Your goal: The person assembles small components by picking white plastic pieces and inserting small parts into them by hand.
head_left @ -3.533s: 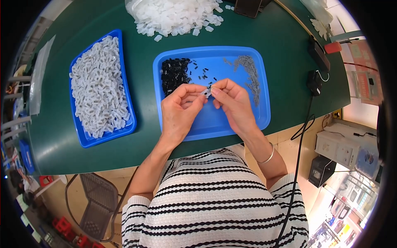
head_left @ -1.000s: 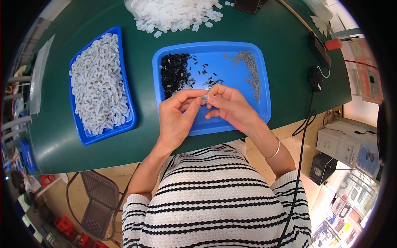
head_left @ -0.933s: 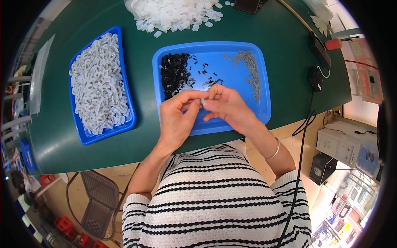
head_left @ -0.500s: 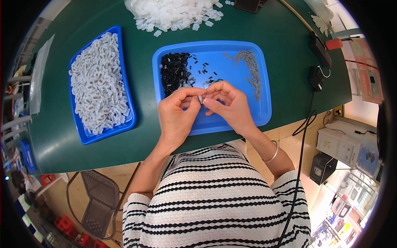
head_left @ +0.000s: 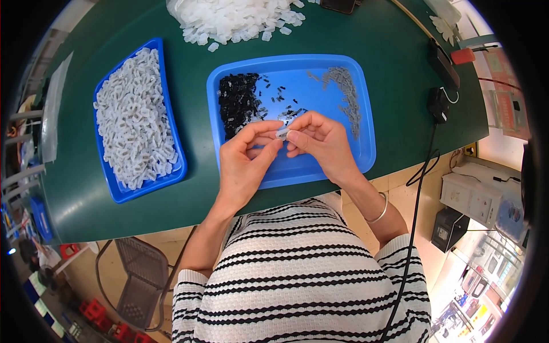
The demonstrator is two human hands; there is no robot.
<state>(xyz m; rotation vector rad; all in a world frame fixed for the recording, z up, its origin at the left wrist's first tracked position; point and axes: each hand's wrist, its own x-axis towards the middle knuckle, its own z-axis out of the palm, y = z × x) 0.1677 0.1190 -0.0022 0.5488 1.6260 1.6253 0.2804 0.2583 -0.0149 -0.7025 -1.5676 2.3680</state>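
Over the front part of a wide blue tray [head_left: 286,178], both hands meet at one small whitish plastic piece [head_left: 282,133]. My left hand [head_left: 243,163] pinches it from the left between thumb and fingers. From the right, my right hand [head_left: 326,146] has its thumb and forefinger closed on the same piece. The fingertips hide much of it. Inside the tray lie a heap of small black parts [head_left: 237,100] at the left, a few scattered ones in the middle, and a strip of small grey parts [head_left: 347,97] at the right.
Left of the wide tray stands a narrower blue tray [head_left: 182,166] full of whitish-grey pieces [head_left: 137,120]. A pile of translucent white pieces [head_left: 237,20] lies at the back. Black adapters [head_left: 438,106] and a cable [head_left: 420,188] run along the right edge. A chair [head_left: 140,274] stands lower left.
The small whitish piece has turned and shows more between the fingertips. My right thumb has shifted slightly onto it. Both hands stay in nearly the same place.
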